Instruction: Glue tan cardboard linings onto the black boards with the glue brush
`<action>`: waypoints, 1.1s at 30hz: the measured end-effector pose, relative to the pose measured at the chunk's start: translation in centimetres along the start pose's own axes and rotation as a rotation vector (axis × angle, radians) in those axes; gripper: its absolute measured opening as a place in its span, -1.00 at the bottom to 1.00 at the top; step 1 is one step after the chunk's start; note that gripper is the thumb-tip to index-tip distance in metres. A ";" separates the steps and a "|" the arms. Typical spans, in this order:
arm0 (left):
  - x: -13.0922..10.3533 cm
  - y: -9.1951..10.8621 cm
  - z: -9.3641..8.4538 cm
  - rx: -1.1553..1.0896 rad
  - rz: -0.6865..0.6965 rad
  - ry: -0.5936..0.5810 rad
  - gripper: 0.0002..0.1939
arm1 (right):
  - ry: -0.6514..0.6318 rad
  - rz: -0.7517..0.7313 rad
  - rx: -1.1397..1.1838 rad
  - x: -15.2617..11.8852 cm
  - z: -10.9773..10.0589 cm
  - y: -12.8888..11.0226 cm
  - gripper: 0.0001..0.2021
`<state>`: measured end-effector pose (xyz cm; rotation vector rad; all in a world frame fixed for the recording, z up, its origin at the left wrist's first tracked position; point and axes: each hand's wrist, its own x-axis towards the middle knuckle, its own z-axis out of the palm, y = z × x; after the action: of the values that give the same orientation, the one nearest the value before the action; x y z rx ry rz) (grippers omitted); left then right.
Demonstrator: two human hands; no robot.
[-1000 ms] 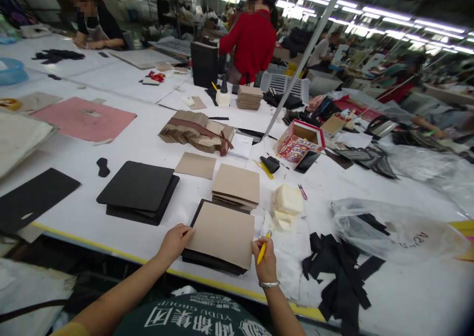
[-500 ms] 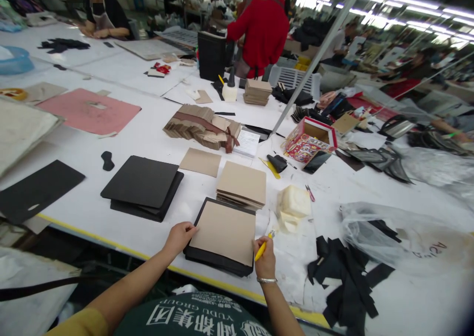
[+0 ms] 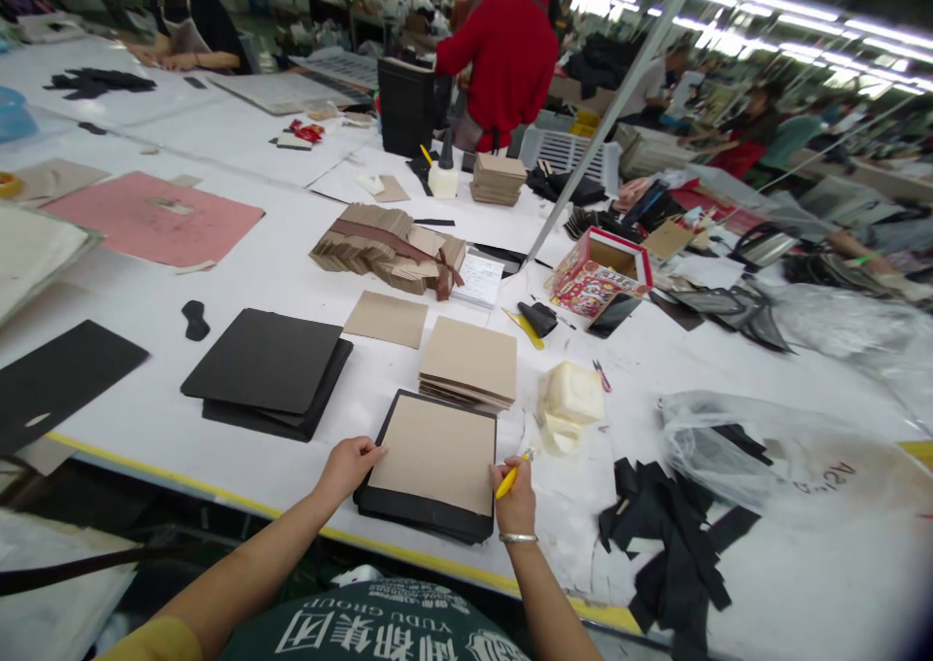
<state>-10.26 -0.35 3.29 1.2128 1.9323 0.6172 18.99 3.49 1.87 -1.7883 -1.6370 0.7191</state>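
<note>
White covers the broad surface [image 3: 284, 282], which spreads ahead of both grips. Well to the right of the right grip [image 3: 514, 498] lies a heap of black strips [image 3: 667, 535]. Between that grip and the left grip [image 3: 350, 467] sits a stack of black panels [image 3: 430, 520]; a second black stack [image 3: 255, 360] rests beyond the left grip, off to its left. On the top panel between the grips lies a beige board [image 3: 435, 452], its widest black margin on the near side. Just beyond it stands a beige stack [image 3: 470, 360], and past the right grip a cream container [image 3: 572, 394]. The left grip gathers its fingertips at the board's left edge; whether they pinch or press, one cannot tell. The right grip, by the board's right edge, holds a slim yellow tool [image 3: 507, 481].
</note>
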 end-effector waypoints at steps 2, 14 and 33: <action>0.0 -0.1 0.0 0.033 0.003 -0.020 -0.60 | -0.003 0.007 -0.006 -0.1 -0.1 -0.2 -0.78; 0.5 -0.4 -0.1 0.125 -0.025 -0.103 -0.58 | 0.010 0.055 -0.068 -0.1 0.3 -0.4 -0.82; 0.6 0.6 -0.8 0.066 -0.018 -0.054 -0.64 | -0.060 0.079 -0.208 0.7 0.2 -1.2 -0.76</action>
<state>-10.76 0.47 3.94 1.2393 1.9297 0.5096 18.13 4.27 2.66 -2.0046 -1.7422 0.6632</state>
